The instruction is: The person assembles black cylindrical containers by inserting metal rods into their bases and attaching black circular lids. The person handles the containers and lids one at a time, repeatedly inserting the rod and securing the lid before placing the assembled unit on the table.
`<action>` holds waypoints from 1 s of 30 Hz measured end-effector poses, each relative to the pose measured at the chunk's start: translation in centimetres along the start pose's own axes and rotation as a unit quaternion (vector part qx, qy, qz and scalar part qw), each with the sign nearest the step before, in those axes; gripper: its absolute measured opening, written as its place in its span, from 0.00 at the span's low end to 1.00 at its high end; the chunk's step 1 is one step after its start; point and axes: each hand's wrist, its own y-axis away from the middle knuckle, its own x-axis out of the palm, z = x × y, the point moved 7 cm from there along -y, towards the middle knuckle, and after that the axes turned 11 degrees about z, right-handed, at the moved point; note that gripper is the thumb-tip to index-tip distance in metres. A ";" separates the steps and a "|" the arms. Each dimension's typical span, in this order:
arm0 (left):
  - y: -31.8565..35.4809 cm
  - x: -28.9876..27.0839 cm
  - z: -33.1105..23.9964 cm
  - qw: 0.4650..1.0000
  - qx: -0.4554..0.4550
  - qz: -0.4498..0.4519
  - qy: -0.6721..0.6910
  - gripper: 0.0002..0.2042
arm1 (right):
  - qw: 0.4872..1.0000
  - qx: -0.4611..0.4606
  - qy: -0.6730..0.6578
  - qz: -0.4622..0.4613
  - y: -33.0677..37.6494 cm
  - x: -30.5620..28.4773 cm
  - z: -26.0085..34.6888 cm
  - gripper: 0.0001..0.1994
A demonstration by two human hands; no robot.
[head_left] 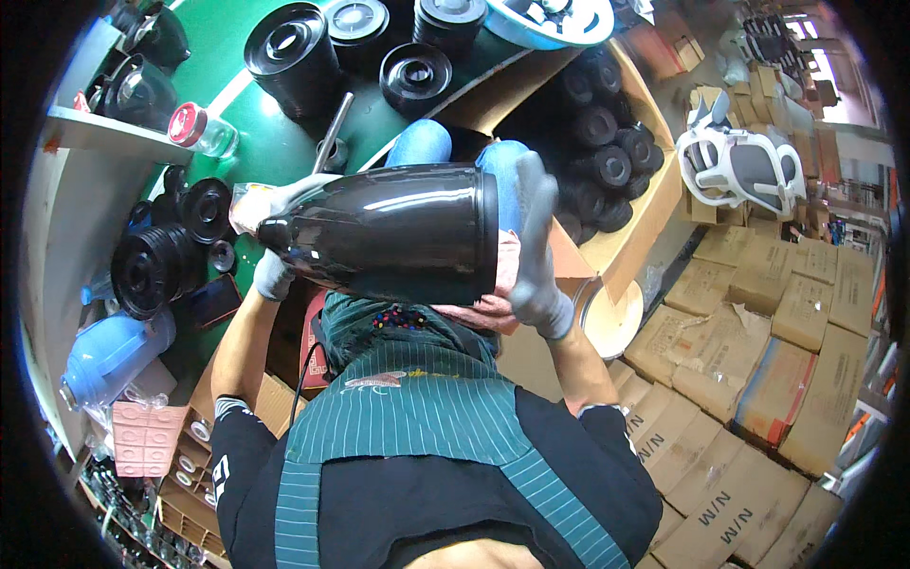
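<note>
A glossy black thermos jug [389, 232] lies sideways above my lap, its narrow end to the left and its wide base to the right. My left hand [282, 197], in a grey glove, is closed around the narrow end; the jug hides part of the palm. Against the base rests the flat palm of my gloved right hand [536, 251], fingers stretched out and pointing away from me. A black round rim [487, 234] is seated at the base end.
Black round parts [289, 47] stand stacked on the green table [227, 119], near a red-lidded jar [204, 131] and a metal rod [334, 133]. An open carton [649, 228] at the right holds several black discs. Cardboard boxes [749, 332] cover the right side. A blue vessel [114, 351] sits left.
</note>
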 end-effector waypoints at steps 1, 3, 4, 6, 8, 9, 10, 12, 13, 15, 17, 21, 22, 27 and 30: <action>-0.9 1.8 -1.9 0.998 0.021 0.025 -0.046 0.24 | 0.999 -0.030 -0.033 -0.016 -1.2 -0.5 1.2 0.54; -2.4 4.4 -7.3 0.984 0.086 0.048 -0.151 0.25 | 0.990 -0.095 -0.092 -0.041 -3.8 -1.8 4.1 0.60; -3.1 5.3 -10.6 0.968 0.127 0.043 -0.211 0.24 | 0.973 0.033 -0.222 -0.062 -4.1 -1.6 5.4 0.54; -2.2 6.4 -16.6 0.827 0.265 -0.011 -0.495 0.19 | 0.883 0.152 -0.439 -0.070 -3.2 -0.1 3.2 0.43; -2.5 7.5 -18.1 0.809 0.277 0.039 -0.517 0.19 | 0.785 0.217 -0.575 -0.076 -1.8 1.0 0.7 0.34; -3.2 6.9 -17.1 0.846 0.252 0.032 -0.468 0.19 | 0.854 0.207 -0.472 -0.062 -1.4 0.4 0.6 0.35; -3.6 6.1 -16.1 0.893 0.200 0.048 -0.400 0.19 | 0.910 0.204 -0.356 -0.058 -0.8 -0.5 0.6 0.36; -3.7 2.6 -8.3 0.975 0.046 0.029 -0.213 0.20 | 0.991 0.087 -0.099 -0.009 -1.0 0.4 1.9 0.41; -3.3 2.6 -6.2 0.992 0.000 0.051 -0.116 0.22 | 0.999 0.028 0.029 -0.018 -0.6 0.9 2.6 0.44; -2.3 3.4 -5.1 0.995 0.009 0.044 -0.086 0.23 | 0.995 -0.038 -0.089 -0.016 -1.7 -0.1 5.0 0.47; -2.5 4.6 -6.6 0.992 0.025 0.044 -0.114 0.23 | 0.978 -0.020 -0.205 -0.037 -3.0 -1.1 6.0 0.47; -2.5 7.1 -15.1 0.915 0.183 0.012 -0.360 0.21 | 0.917 0.075 -0.385 -0.064 -4.3 -1.3 4.6 0.36; -2.3 7.2 -14.8 0.906 0.193 0.011 -0.377 0.22 | 0.928 0.082 -0.358 -0.053 -4.4 -1.7 4.2 0.35; -2.5 9.0 -16.3 0.851 0.208 0.054 -0.480 0.29 | 0.912 0.163 -0.374 -0.046 -3.0 -0.9 -1.1 0.29; -2.5 10.4 -13.8 0.863 0.233 0.017 -0.448 0.29 | 0.902 0.195 -0.383 -0.044 -2.6 -2.1 -2.3 0.27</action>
